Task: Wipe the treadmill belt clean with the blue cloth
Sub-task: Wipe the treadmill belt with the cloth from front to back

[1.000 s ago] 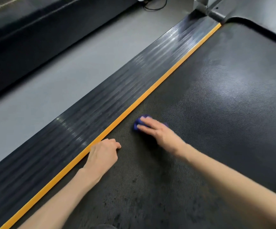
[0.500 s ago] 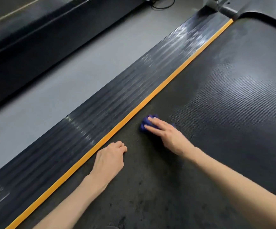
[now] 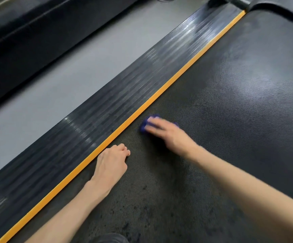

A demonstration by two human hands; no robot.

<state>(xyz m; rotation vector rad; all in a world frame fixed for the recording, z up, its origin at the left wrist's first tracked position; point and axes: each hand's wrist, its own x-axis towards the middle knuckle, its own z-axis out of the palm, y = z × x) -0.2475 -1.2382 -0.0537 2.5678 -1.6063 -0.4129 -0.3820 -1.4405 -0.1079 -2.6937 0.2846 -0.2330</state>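
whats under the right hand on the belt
The blue cloth lies under the right hand on the treadmill belt; only its edges peek out. Its middle and the belt beneath are covered.

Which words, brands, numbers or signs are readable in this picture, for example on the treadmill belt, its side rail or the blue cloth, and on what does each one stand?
None: no text can be read. The treadmill belt, the ribbed side rail, the orange strip and the blue cloth under the right hand show no writing.
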